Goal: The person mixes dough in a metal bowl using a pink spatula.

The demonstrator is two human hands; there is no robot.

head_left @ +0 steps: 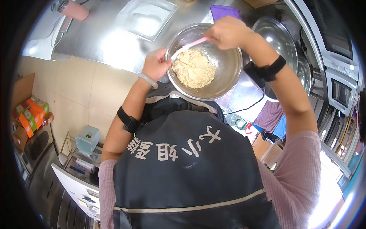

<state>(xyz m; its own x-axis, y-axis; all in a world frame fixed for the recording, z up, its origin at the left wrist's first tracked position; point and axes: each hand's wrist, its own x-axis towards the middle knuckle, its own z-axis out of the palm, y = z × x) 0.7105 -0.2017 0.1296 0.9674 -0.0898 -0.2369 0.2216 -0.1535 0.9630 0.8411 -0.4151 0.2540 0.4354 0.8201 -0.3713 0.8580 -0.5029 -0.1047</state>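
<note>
Dough (193,69), pale and lumpy, sits inside a round, shiny metal bowl (228,78) in the head view. It lies on the left side of the bowl's bottom, and you can see bare metal to its right. The bowl is right in front of your tummy, at the edge of the metal desk (89,38).

Your right hand (230,32) is up over the far side of the bowl. Its grip is closed around the pink handle of a spatula (195,42). The spatula slants down to the left, and its white end is by the dough's upper left edge, near the bowl's wall. Your left hand (155,64) is at the left side of the bowl, and its grip pinches the rim. The white end of the spatula is just beside your left thumb.

You wear a pale bracelet (148,80) on your left wrist, a black band (128,120) on your left arm, and a dark apron (187,152) in front.

Past the bowl, a purple cloth (224,13) lies on the desk. A square, shiny tray (146,19) is to the left of the cloth. A bigger metal bowl (280,42) is on your right, behind your arm.
</note>
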